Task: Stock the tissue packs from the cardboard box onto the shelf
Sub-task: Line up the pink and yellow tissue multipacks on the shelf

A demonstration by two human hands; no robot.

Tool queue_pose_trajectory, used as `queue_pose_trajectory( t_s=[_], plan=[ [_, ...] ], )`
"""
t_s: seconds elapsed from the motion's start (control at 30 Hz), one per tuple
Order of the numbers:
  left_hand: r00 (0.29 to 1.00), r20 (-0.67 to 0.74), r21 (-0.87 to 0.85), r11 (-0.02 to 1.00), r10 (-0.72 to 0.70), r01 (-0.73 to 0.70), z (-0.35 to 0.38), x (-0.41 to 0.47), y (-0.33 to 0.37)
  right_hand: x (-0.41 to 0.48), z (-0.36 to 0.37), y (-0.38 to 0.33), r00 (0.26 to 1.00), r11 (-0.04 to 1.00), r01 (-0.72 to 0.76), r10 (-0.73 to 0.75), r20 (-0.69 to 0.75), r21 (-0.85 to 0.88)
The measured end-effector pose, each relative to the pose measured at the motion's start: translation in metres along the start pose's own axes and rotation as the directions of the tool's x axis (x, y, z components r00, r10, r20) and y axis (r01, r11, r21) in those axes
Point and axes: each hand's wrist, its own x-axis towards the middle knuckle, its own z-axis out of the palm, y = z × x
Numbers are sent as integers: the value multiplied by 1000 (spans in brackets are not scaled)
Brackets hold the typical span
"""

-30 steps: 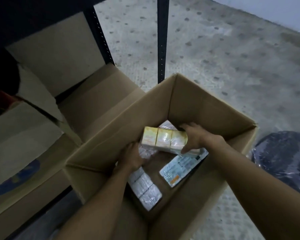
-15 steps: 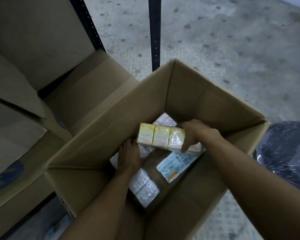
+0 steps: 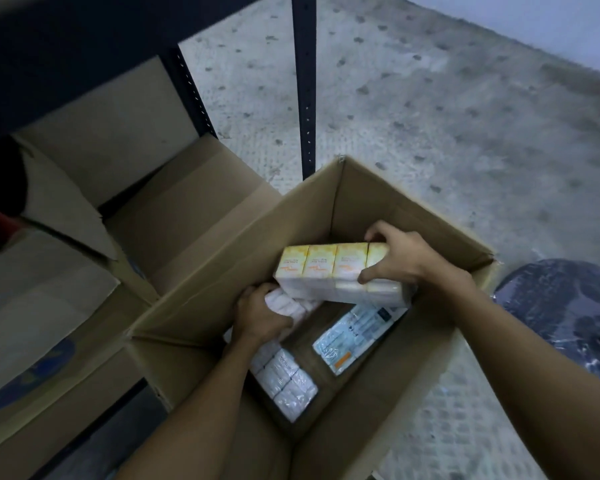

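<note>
An open cardboard box (image 3: 378, 209) stands on the floor in front of me. My right hand (image 3: 400, 259) grips the right end of a yellow-topped tissue pack (image 3: 329, 271) and holds it raised inside the box. Lower down, my left hand (image 3: 260, 315) is closed on a white tissue pack (image 3: 286, 304) that lies partly under the yellow one. Another white pack (image 3: 284, 379) lies on the box bottom near me, and a flat pale blue pack (image 3: 357, 332) lies to its right. The dark shelf (image 3: 84, 32) is at the upper left.
Other cardboard boxes (image 3: 49, 282) with open flaps fill the shelf's lower level at left. Two dark shelf posts (image 3: 304, 84) rise behind the box. A dark plastic-wrapped bundle (image 3: 561, 306) sits on the speckled concrete floor at right.
My right hand has lifted the yellow-topped pack higher in the box. My left hand has closed around the white pack beneath it.
</note>
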Motion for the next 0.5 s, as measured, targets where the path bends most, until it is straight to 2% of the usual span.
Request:
queue_pose_trajectory(
  t_s=[0.1, 0.27, 0.5],
  plan=[
    [999, -25, -127, 991, 29, -32, -14, -12, 13, -14, -13, -4, 997, 997, 23, -17, -79, 70],
    [999, -19, -257, 965, -50, 44, -49, -34, 25, -44, -30, -22, 974, 990, 113, -93, -209, 89],
    [996, -78, -368, 928, 31, -58, -110, -83, 43, -98, -64, -58, 944, 963, 173, -102, -314, 207]
  ],
)
